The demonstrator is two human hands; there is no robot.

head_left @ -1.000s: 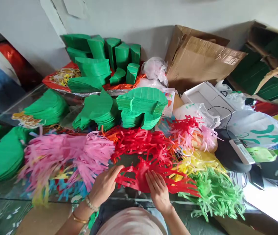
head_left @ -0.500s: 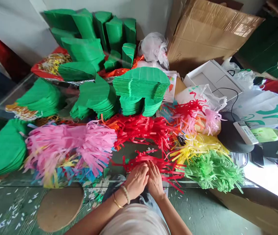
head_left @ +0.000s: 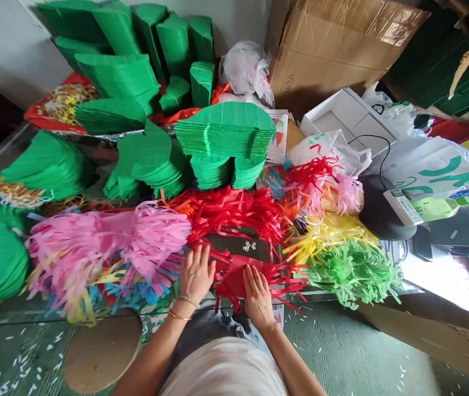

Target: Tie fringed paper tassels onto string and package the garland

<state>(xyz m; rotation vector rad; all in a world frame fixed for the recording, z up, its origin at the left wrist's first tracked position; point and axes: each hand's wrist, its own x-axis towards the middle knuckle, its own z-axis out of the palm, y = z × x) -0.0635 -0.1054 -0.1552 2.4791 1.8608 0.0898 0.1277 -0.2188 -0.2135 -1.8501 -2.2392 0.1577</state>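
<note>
A red fringed paper piece (head_left: 233, 278) lies flat at the table's front edge, its cut strips spreading to both sides. My right hand (head_left: 258, 294) rests on it with fingers stretched out flat. At its left end is my left hand (head_left: 196, 275), fingers spread over the strips, palm down. Behind them lies a heap of red fringed paper (head_left: 234, 214). Small white bits (head_left: 250, 246) sit on the dark table between the heap and the piece. Pink fringed paper (head_left: 110, 236) is just left of my left hand.
Stacks of green paper shapes (head_left: 224, 129) fill the back and left. Yellow (head_left: 333, 236) and light green fringes (head_left: 354, 272) lie to the right, near a black device (head_left: 383, 212). A large cardboard box (head_left: 342, 49) stands behind. A round stool (head_left: 102, 349) is below the table edge.
My hands were together on the red piece; they have moved apart, the left one to the left. More of the piece's flat middle now shows. The view has shifted slightly.
</note>
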